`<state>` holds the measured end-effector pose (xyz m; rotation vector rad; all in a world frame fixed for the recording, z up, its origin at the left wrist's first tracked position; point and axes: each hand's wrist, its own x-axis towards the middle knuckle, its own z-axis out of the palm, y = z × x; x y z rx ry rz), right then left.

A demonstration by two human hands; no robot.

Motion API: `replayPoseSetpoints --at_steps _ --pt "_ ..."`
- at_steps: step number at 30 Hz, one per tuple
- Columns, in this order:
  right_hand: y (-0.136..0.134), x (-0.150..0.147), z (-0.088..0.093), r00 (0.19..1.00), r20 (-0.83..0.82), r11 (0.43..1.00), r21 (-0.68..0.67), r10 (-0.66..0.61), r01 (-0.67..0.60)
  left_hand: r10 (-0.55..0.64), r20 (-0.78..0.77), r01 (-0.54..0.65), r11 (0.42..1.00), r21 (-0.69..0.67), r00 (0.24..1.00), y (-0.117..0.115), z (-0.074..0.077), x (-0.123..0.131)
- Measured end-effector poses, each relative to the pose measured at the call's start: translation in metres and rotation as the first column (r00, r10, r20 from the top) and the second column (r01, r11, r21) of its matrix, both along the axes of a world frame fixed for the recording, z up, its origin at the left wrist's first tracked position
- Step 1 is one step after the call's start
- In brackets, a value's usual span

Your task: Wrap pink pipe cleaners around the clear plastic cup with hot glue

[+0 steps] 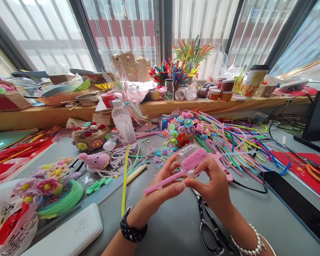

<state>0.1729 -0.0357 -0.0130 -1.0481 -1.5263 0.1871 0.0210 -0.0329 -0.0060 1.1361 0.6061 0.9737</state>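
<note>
Both hands are together over the middle of the desk around a clear plastic container [185,152]. Rows of fuzzy pink pipe cleaner [194,159] cover its right side, and a loose pink length slants down to the left across my left hand [164,185]. The left fingers curl behind the container, with the thumb below it. My right hand [213,181] grips the wrapped side between thumb and fingers. A pink glue gun [224,165] lies just behind the right hand. Black-handled scissors [209,231] rest beneath the right wrist.
A phone [296,202] lies at right, a white power bank [77,231] at front left. Pipe cleaners [229,138] spread behind the hands beside a flower basket [185,131]. A water bottle [124,122] stands upright. The glue gun's cord [252,190] runs right.
</note>
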Motion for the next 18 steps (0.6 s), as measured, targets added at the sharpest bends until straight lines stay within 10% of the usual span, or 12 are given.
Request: replayPoseSetpoints --at_steps 6,18 --pt "-0.001 0.0 0.004 0.968 0.051 0.956 -0.175 0.247 -0.235 0.17 -0.043 -0.167 0.984 0.066 0.985 0.005 0.005 0.002" --pt "0.002 0.011 0.009 0.795 -0.5 0.76 -0.348 0.345 -0.549 0.251 -0.232 -0.22 0.964 0.151 0.94 0.005 0.01 -0.006"
